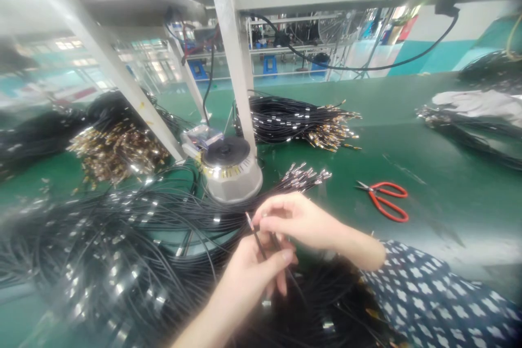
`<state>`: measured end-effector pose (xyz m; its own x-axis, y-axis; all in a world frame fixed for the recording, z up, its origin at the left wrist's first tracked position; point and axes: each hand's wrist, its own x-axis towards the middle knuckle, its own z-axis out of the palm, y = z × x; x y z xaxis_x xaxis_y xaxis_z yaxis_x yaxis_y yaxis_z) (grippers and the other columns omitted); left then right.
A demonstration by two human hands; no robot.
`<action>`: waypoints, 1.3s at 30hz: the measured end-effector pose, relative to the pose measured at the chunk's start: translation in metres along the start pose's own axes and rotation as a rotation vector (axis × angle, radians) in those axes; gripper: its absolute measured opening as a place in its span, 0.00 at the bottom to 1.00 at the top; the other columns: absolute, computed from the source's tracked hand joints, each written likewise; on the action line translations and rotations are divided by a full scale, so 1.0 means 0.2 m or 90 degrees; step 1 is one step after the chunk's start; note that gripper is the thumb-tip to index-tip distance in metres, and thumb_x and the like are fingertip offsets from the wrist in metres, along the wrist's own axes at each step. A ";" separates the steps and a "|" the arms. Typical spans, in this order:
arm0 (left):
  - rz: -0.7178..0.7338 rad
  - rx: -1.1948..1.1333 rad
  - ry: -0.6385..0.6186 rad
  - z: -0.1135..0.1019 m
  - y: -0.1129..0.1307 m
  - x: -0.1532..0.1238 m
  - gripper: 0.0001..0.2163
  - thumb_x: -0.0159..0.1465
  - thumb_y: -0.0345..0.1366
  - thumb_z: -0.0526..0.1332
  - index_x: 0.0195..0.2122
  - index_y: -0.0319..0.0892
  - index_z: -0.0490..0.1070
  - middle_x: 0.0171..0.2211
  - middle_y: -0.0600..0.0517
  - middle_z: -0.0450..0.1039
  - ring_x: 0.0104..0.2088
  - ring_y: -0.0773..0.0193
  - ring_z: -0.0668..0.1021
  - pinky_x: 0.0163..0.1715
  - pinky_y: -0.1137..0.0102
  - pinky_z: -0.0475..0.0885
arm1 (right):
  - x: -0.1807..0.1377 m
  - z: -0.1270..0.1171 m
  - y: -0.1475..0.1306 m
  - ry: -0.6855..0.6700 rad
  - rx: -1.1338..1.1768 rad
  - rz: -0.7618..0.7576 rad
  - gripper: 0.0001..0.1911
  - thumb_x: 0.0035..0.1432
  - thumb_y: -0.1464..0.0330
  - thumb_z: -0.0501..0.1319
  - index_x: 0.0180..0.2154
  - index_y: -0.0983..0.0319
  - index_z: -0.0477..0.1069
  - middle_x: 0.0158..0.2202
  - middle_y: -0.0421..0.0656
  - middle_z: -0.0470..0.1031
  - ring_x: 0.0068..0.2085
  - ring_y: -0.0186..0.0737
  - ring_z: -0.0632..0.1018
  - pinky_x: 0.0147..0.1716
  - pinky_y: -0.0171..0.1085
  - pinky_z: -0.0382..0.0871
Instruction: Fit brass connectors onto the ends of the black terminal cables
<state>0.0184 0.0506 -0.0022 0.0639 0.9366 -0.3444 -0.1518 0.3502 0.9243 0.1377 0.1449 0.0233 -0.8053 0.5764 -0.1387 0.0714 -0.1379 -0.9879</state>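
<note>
My left hand (pixel 256 266) is closed around a thin black cable (pixel 258 240), whose metal-tipped end sticks up past the fingers. Just above it, my right hand (pixel 296 220) pinches with thumb and forefinger close to that tip; what sits in the pinch is too small to make out. Under and left of both hands spreads a large heap of black cables (pixel 101 239) with shiny tips and pale tags. A bundle of silvery cable ends (pixel 305 175) lies just beyond my right hand.
A round white device with a dark top (pixel 232 185) stands beyond the hands, beside a white post (pixel 234 49). Red-handled scissors (pixel 389 201) lie to the right. More cable bundles with golden ends (pixel 326 130) rest farther back, and another pile (pixel 122 155) at left. A white cloth (pixel 481 106) lies far right.
</note>
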 end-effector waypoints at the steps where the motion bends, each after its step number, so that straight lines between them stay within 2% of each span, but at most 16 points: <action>1: -0.007 -0.015 -0.009 0.00 0.00 0.00 0.13 0.56 0.42 0.67 0.30 0.35 0.73 0.28 0.44 0.78 0.15 0.72 0.72 0.12 0.78 0.58 | 0.00 0.00 0.00 -0.010 -0.002 0.007 0.06 0.57 0.70 0.61 0.36 0.65 0.74 0.24 0.37 0.73 0.17 0.27 0.70 0.15 0.27 0.63; 4: -0.027 -0.040 -0.038 -0.01 0.00 -0.01 0.14 0.57 0.43 0.66 0.29 0.34 0.75 0.26 0.45 0.77 0.13 0.72 0.71 0.12 0.77 0.59 | 0.00 -0.01 -0.01 -0.008 -0.005 0.015 0.08 0.55 0.71 0.63 0.39 0.66 0.74 0.26 0.38 0.75 0.20 0.27 0.72 0.20 0.27 0.66; 7: -0.023 -0.056 -0.028 -0.02 0.00 -0.02 0.15 0.58 0.45 0.66 0.32 0.34 0.77 0.26 0.44 0.78 0.15 0.68 0.73 0.14 0.75 0.61 | 0.00 -0.02 -0.01 0.014 -0.002 0.022 0.10 0.52 0.66 0.67 0.34 0.66 0.74 0.24 0.38 0.75 0.21 0.28 0.72 0.22 0.29 0.66; 9: -0.005 -0.075 0.004 -0.03 -0.01 -0.03 0.15 0.58 0.44 0.66 0.34 0.34 0.78 0.28 0.43 0.79 0.22 0.64 0.77 0.20 0.73 0.67 | -0.01 -0.04 0.00 0.045 0.017 0.021 0.13 0.49 0.63 0.70 0.30 0.67 0.74 0.24 0.39 0.75 0.22 0.28 0.73 0.23 0.29 0.66; 11: 0.038 -0.118 0.068 -0.04 -0.01 -0.04 0.12 0.56 0.41 0.69 0.33 0.35 0.79 0.31 0.44 0.79 0.30 0.62 0.78 0.30 0.71 0.71 | -0.01 -0.06 0.02 0.060 0.055 0.016 0.15 0.49 0.61 0.70 0.30 0.67 0.75 0.24 0.39 0.75 0.23 0.29 0.74 0.24 0.29 0.66; 13: 0.070 -0.189 0.120 -0.05 -0.01 -0.04 0.10 0.54 0.38 0.70 0.31 0.36 0.79 0.28 0.47 0.78 0.32 0.63 0.77 0.35 0.70 0.72 | -0.01 -0.07 0.04 0.055 0.093 0.009 0.14 0.50 0.61 0.70 0.31 0.67 0.76 0.24 0.40 0.76 0.23 0.29 0.74 0.24 0.29 0.65; 15: 0.056 -0.275 0.129 -0.06 0.00 -0.04 0.08 0.54 0.37 0.70 0.31 0.37 0.78 0.22 0.53 0.72 0.23 0.69 0.72 0.25 0.74 0.70 | -0.02 -0.09 0.05 0.046 0.124 0.009 0.13 0.50 0.62 0.70 0.33 0.67 0.77 0.25 0.41 0.77 0.24 0.29 0.75 0.24 0.28 0.64; 17: 0.013 -0.324 0.106 -0.06 0.00 -0.03 0.09 0.54 0.36 0.70 0.32 0.37 0.76 0.21 0.56 0.68 0.15 0.77 0.62 0.14 0.80 0.58 | -0.02 -0.09 0.06 0.048 0.138 0.012 0.13 0.50 0.63 0.70 0.32 0.67 0.77 0.26 0.41 0.78 0.24 0.28 0.74 0.24 0.28 0.63; 19: -0.017 -0.318 0.087 -0.05 0.00 -0.03 0.10 0.54 0.37 0.70 0.34 0.38 0.75 0.23 0.56 0.69 0.13 0.82 0.53 0.10 0.81 0.47 | -0.02 -0.08 0.06 0.058 0.142 0.004 0.12 0.49 0.63 0.71 0.31 0.66 0.77 0.26 0.41 0.77 0.25 0.29 0.74 0.25 0.29 0.64; 20: -0.022 -0.299 0.081 -0.05 0.00 -0.03 0.10 0.55 0.36 0.70 0.35 0.38 0.74 0.25 0.55 0.71 0.13 0.83 0.52 0.10 0.81 0.45 | -0.02 -0.07 0.06 0.061 0.142 -0.003 0.12 0.48 0.63 0.71 0.30 0.66 0.77 0.25 0.40 0.76 0.25 0.29 0.74 0.26 0.30 0.65; 22: -0.014 -0.265 0.074 -0.03 0.00 -0.01 0.11 0.55 0.36 0.70 0.36 0.38 0.74 0.27 0.53 0.74 0.12 0.83 0.52 0.09 0.81 0.45 | -0.01 -0.06 0.05 0.044 0.151 -0.008 0.13 0.49 0.62 0.71 0.29 0.66 0.76 0.22 0.38 0.75 0.22 0.30 0.73 0.25 0.33 0.66; 25: 0.000 -0.254 0.095 -0.02 -0.01 0.01 0.12 0.54 0.37 0.71 0.33 0.36 0.73 0.24 0.50 0.76 0.11 0.83 0.53 0.09 0.81 0.45 | 0.02 -0.04 0.04 0.026 0.137 -0.004 0.14 0.49 0.60 0.70 0.30 0.66 0.76 0.21 0.38 0.74 0.21 0.32 0.73 0.25 0.34 0.67; 28: 0.019 -0.269 0.149 -0.04 -0.03 0.03 0.13 0.51 0.38 0.72 0.30 0.36 0.72 0.20 0.50 0.75 0.11 0.82 0.53 0.09 0.81 0.46 | 0.10 -0.05 0.00 0.137 0.061 -0.007 0.10 0.49 0.65 0.70 0.30 0.66 0.78 0.24 0.39 0.76 0.24 0.30 0.72 0.27 0.31 0.66; 31: 0.053 -0.276 0.162 -0.06 -0.06 0.04 0.13 0.51 0.38 0.72 0.30 0.35 0.73 0.21 0.50 0.76 0.10 0.82 0.54 0.08 0.81 0.48 | 0.22 -0.05 -0.04 0.225 0.027 0.003 0.06 0.53 0.69 0.67 0.32 0.66 0.77 0.25 0.38 0.75 0.21 0.26 0.68 0.23 0.28 0.61; 35: 0.074 -0.285 0.159 -0.08 -0.08 0.05 0.12 0.52 0.37 0.71 0.29 0.36 0.72 0.21 0.49 0.76 0.11 0.82 0.54 0.08 0.81 0.49 | 0.39 -0.03 -0.05 0.225 0.025 0.031 0.10 0.57 0.67 0.65 0.27 0.67 0.75 0.23 0.41 0.76 0.19 0.25 0.69 0.18 0.27 0.56; 39: 0.066 -0.297 0.131 -0.08 -0.09 0.05 0.11 0.54 0.37 0.71 0.29 0.35 0.72 0.22 0.48 0.77 0.11 0.82 0.55 0.08 0.81 0.50 | 0.46 0.01 -0.05 0.235 0.026 0.040 0.13 0.58 0.66 0.65 0.25 0.67 0.74 0.19 0.42 0.74 0.17 0.26 0.68 0.17 0.27 0.55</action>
<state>0.0052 0.0542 -0.0250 -0.1632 0.9322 -0.3231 -0.5736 0.1768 0.7998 0.0612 0.1980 0.0213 -0.5336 0.8162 -0.2214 0.0844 -0.2090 -0.9743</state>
